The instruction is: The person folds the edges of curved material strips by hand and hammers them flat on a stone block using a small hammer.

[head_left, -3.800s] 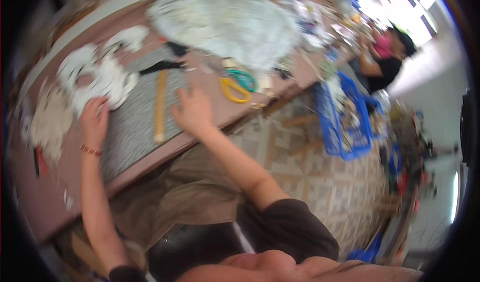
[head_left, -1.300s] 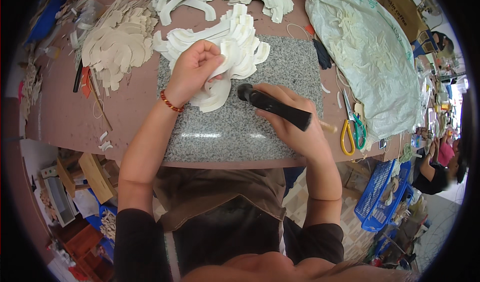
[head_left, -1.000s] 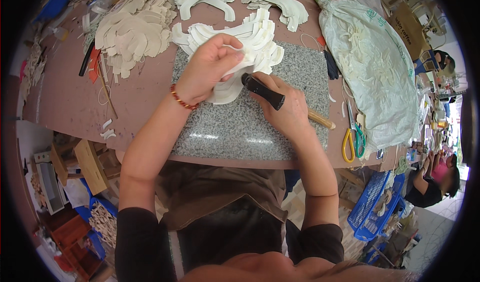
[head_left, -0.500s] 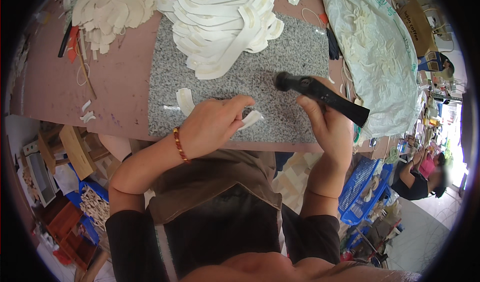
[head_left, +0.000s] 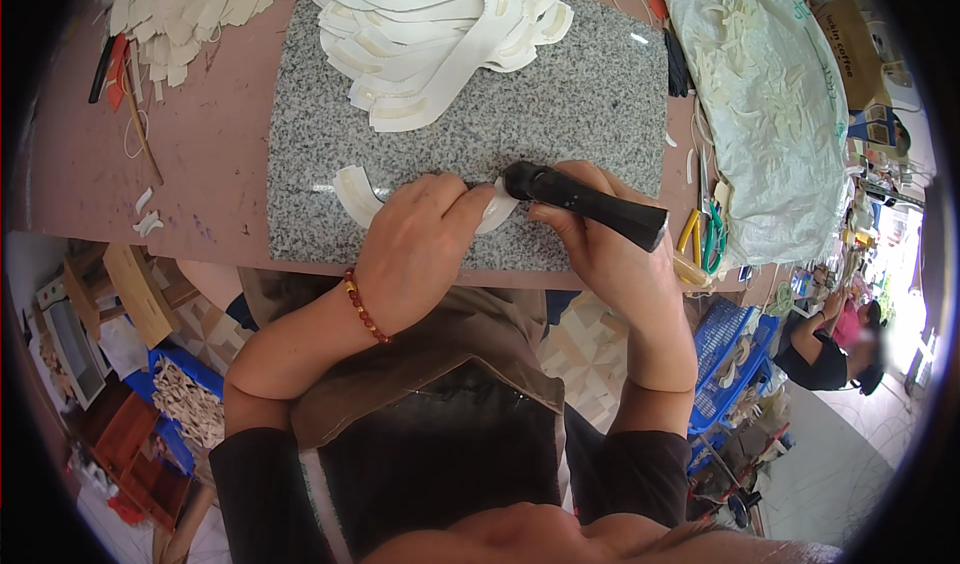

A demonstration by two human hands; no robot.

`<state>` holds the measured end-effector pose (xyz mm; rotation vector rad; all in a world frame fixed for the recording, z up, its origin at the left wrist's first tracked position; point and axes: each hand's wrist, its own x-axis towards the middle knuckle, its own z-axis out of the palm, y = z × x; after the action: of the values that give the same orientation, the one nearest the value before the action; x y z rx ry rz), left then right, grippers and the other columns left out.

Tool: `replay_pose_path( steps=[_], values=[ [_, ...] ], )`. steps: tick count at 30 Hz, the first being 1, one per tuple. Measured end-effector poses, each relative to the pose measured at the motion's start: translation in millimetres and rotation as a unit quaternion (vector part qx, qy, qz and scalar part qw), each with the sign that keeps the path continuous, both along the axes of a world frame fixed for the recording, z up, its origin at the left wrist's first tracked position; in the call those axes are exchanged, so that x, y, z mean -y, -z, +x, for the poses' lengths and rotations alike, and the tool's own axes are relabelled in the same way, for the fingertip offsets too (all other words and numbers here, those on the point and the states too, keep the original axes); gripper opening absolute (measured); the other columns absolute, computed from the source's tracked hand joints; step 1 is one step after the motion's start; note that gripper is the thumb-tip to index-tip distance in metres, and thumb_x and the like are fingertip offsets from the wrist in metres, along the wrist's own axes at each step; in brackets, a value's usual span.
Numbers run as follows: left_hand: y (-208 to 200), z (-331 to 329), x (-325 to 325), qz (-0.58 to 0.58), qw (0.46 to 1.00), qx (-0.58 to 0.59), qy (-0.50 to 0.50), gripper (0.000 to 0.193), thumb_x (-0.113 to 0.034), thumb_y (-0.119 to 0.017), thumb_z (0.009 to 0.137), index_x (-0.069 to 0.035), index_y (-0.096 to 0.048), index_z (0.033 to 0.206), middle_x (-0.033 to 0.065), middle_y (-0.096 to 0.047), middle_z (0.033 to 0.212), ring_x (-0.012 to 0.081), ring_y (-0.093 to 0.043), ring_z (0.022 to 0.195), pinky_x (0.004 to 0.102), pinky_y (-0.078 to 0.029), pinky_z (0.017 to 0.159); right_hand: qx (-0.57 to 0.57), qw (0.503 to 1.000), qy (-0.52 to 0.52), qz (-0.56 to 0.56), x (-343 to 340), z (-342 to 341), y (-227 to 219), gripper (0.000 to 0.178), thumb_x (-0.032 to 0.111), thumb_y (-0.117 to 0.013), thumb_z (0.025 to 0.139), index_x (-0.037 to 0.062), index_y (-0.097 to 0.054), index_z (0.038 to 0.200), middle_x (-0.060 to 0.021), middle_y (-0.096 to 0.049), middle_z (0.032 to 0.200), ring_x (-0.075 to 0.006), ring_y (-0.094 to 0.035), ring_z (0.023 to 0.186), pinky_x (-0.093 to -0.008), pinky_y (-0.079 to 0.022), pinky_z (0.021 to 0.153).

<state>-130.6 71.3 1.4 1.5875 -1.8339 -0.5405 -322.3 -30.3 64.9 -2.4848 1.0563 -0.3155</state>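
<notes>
My right hand [head_left: 615, 249] is wrapped round the handle of a black hammer [head_left: 600, 209]. The hammer's head rests on or just above the end of a curved white strip [head_left: 494, 218] on the speckled grey stone slab [head_left: 590, 74]. My left hand [head_left: 415, 249], fingers curled and pressed together, grips that strip beside the hammer head. Left of this hand, a curved white end [head_left: 354, 194] shows; the hand hides whether it is the same strip. Farther up the slab lies a heap of curved white strips [head_left: 420, 89] with beige patches.
At the far left is a pile of beige pieces [head_left: 200, 9]. A white plastic sack [head_left: 775, 144] with scraps covers the right side. Green-handled scissors [head_left: 714, 236] and a yellow-handled tool [head_left: 690, 232] lie near my right hand. Another person [head_left: 830, 349] sits at far right.
The hammer has come down and left onto the strip's end beside my left fingers. My left hand has closed in on the strip. The whole view has shifted slightly.
</notes>
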Motion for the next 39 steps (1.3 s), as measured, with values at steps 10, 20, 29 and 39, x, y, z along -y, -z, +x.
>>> replay_pose_path(
  steps=[10, 20, 29, 39],
  values=[
    [2.8, -6.6, -2.0, -0.108, 0.984, 0.135, 0.044, 0.039, 0.0, -0.066, 0.081, 0.005, -0.066, 0.12, 0.0127, -0.061, 0.103, 0.0266, -0.06, 0.086, 0.036, -0.053, 0.072, 0.023, 1.0, 0.012, -0.006, 0.2, -1.3, -4.9, 0.026, 0.025, -0.079, 0.089, 0.008, -0.066, 0.105, -0.0116, -0.069, 0.083, -0.0354, -0.069, 0.07, -0.0415, -0.054, 0.058],
    [-1.4, -1.5, 1.0, -0.041, 0.994, 0.092, 0.042, 0.026, -0.002, -0.066, 0.083, 0.004, -0.066, 0.108, 0.0121, -0.06, 0.101, 0.0274, -0.061, 0.088, 0.0362, -0.054, 0.075, 0.006, 1.0, -0.009, 0.015, -4.9, 6.3, -5.7, 0.022, 0.022, -0.075, 0.091, 0.0074, -0.061, 0.099, -0.0118, -0.064, 0.079, -0.0365, -0.066, 0.065, -0.0439, -0.051, 0.055],
    [1.1, 35.8, 12.7, -0.08, 0.974, 0.096, 0.191, 0.018, -0.006, -0.068, 0.081, -0.001, -0.067, 0.098, 0.0081, -0.061, 0.095, 0.0243, -0.062, 0.088, 0.0344, -0.054, 0.073, 0.011, 0.998, -0.02, 0.06, -9.4, 4.1, -8.5, 0.019, 0.017, -0.074, 0.088, 0.0088, -0.06, 0.098, -0.0117, -0.062, 0.079, -0.0353, -0.067, 0.068, -0.0439, -0.051, 0.055],
    [6.5, 59.5, 11.6, -0.113, 0.958, 0.092, 0.247, 0.024, -0.007, -0.069, 0.077, 0.002, -0.068, 0.099, 0.0082, -0.06, 0.096, 0.0243, -0.06, 0.086, 0.0349, -0.054, 0.073, -0.03, 0.991, -0.109, 0.072, -16.2, 14.2, -12.7, 0.024, 0.022, -0.075, 0.089, 0.0067, -0.06, 0.101, -0.0103, -0.061, 0.076, -0.0341, -0.065, 0.062, -0.0426, -0.05, 0.052]
  ],
)
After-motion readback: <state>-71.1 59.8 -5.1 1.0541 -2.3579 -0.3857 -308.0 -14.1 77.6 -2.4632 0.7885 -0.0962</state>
